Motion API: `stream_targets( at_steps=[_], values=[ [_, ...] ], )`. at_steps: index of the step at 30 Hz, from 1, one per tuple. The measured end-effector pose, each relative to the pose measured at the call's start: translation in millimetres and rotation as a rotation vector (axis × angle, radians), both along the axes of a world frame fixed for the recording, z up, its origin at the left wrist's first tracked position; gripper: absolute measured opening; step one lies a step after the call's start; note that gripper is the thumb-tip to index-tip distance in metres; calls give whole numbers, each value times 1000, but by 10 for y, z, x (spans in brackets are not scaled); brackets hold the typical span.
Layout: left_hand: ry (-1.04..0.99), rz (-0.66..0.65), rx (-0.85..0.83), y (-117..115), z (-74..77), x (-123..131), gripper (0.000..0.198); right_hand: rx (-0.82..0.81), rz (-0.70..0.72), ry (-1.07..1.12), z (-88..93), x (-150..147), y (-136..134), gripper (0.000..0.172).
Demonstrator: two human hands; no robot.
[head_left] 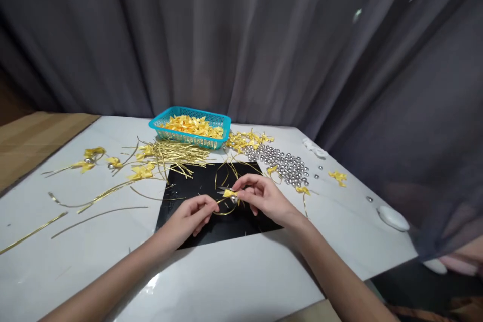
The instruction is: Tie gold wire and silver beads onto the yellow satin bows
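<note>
Fingers [207, 206] of the left hand [190, 216] pinch a wire [225, 213], the right hand [266, 196] pinches a bow [229, 193] over the mat [184, 186]; it looks light and soft, best held by its middle.

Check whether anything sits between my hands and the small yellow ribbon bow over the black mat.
Nothing visible does. The right hand pinches the small yellow ribbon bow, and the left hand pinches the thin gold wire strand looped under it, above the black rectangular mat.
</note>
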State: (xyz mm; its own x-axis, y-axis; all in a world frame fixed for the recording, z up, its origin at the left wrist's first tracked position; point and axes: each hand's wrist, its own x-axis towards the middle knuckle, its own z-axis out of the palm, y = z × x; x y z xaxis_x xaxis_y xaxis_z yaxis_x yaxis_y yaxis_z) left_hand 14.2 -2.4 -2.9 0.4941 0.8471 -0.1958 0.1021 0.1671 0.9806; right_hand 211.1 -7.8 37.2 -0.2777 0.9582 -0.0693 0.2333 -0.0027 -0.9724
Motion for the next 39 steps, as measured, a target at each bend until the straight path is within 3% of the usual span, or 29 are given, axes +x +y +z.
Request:
stream_targets(
  at_steps=[4,7,11,16,19,22,26,27,28,30,31,33,35,39],
  values=[
    [-89,42,-83,20,17,22,42,36,38,-282,141,100,29,21],
    [-200,93,-159,63,-32,42,47,66,-7,-448,261,272,229,20],
    [-220,99,-145,108,-135,52,41,75,-53,-514,347,478,794,21],
    [-186,58,-97,132,-238,63,37,67,-157,-568,201,480,1587,27],
    [-183,53,-111,145,-278,68,35,180,-294,-588,165,460,1755,30],
    [-164,52,-104,133,-254,40,33,321,-383,-583,148,515,1507,25],
    [-49,73,-14,166,-79,-99,25,440,-309,-591,-74,604,748,27],
    [10,75,70,202,-27,-156,23,554,-280,-672,-159,618,569,29],
    [73,84,192,246,18,-221,20,690,-226,-752,-246,627,417,29],
    [264,191,480,341,79,-360,18,903,62,-887,-399,626,221,38],
    [352,227,616,381,90,-425,16,940,202,-954,-462,618,174,43],
    [498,235,759,420,75,-528,21,988,310,-1015,-561,606,161,48],
    [616,171,771,401,21,-585,30,984,266,-1047,-646,628,210,47],
    [772,69,749,287,-96,-622,42,902,44,-1105,-801,771,312,49]
  ],
)
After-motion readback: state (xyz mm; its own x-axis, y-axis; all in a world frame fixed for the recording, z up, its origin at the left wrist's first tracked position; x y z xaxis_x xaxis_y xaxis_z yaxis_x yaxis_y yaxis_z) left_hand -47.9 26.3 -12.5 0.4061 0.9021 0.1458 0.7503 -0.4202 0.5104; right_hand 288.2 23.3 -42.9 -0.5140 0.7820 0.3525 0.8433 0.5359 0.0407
